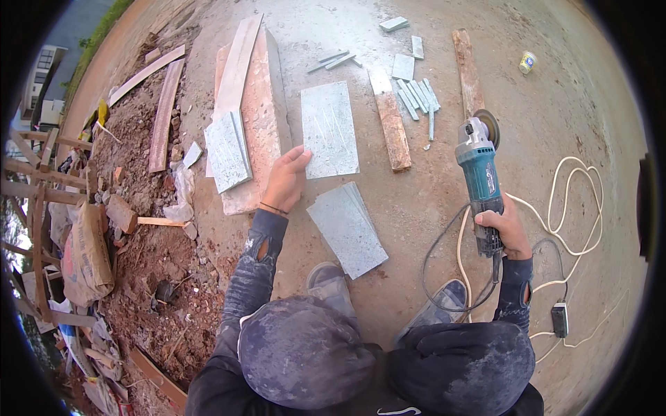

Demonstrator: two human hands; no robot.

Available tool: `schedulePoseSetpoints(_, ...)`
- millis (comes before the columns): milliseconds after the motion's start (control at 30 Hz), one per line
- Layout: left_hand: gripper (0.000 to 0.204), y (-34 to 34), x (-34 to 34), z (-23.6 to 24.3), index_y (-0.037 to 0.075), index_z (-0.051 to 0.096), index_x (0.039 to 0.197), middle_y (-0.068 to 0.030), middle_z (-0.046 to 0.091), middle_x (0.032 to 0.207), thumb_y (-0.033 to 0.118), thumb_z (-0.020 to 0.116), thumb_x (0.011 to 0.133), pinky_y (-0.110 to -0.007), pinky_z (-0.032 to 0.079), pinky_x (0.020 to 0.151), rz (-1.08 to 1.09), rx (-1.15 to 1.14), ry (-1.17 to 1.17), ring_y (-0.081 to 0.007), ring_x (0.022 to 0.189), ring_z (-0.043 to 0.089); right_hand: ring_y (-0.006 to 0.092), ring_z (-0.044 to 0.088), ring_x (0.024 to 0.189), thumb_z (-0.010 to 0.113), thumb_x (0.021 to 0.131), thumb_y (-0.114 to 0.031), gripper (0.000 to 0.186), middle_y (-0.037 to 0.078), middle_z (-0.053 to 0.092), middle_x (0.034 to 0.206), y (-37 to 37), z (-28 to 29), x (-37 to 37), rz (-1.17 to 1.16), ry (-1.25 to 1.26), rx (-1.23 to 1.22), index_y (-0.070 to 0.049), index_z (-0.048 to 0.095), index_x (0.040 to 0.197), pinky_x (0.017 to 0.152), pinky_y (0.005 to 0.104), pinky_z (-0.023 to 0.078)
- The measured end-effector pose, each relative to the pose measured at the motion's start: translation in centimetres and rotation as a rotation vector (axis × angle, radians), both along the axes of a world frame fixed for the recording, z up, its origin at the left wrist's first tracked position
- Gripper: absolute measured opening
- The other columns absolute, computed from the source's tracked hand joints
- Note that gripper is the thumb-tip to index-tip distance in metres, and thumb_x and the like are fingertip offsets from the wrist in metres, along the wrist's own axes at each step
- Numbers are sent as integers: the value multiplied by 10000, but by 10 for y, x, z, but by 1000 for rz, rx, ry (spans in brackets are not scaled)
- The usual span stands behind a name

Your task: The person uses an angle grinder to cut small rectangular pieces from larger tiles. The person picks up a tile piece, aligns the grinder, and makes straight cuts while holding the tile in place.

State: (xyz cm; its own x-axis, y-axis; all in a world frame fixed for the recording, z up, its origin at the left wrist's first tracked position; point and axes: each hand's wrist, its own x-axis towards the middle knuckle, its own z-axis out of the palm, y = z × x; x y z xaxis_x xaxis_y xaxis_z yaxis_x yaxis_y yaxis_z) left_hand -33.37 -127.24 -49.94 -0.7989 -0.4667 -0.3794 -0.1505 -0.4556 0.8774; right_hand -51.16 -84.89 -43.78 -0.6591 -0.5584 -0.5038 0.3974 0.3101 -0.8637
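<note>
My left hand [287, 179] pinches the lower left edge of a pale speckled square-cornered tile [329, 125] with white scratched lines on it. My right hand [505, 229] grips a teal and black angle grinder [481, 173], its silver head and disc pointing forward and up. Just below the held tile, a stack of similar tiles [348, 230] lies on the ground by my shoes. To the left, more tiles [226, 154] rest on a pinkish concrete block [260, 83], beside a long pale board [240, 55].
Ahead lie cut tile strips [416, 96], a dusty plank [390, 128], another plank [463, 66] and a cup [527, 62]. Cables [576, 249] and a socket block [559, 319] lie at right. Rubble, soil [159, 277], paper sacks [87, 256] and scrap wood border the left.
</note>
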Motion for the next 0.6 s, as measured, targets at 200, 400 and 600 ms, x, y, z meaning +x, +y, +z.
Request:
schedulePoseSetpoints(200,308,-85,109,35,-94,564,1249,-90,661,1149,78,559,993,-276,492,931,386,-314,-77,-144,1032,630,113,569,752,732,688,-139,553,29,589,897,-10,-9,8,90,-30,-38,-6,558,1196,683,251,471)
schedulePoseSetpoints(400,309,-159,147,26,-14,586,1273,-45,667,1166,139,545,1008,-296,483,900,383,-277,-158,-136,1022,632,116,582,756,749,684,-134,559,23,594,883,-19,0,17,131,-37,-81,7,558,1190,689,256,475)
schedulePoseSetpoints(600,341,-182,154,16,-8,574,1307,-50,663,1190,147,550,1004,-326,473,928,369,-296,-250,-159,1048,633,116,584,814,762,680,-146,642,23,595,930,-14,0,23,186,-7,-61,28,536,1256,747,255,472)
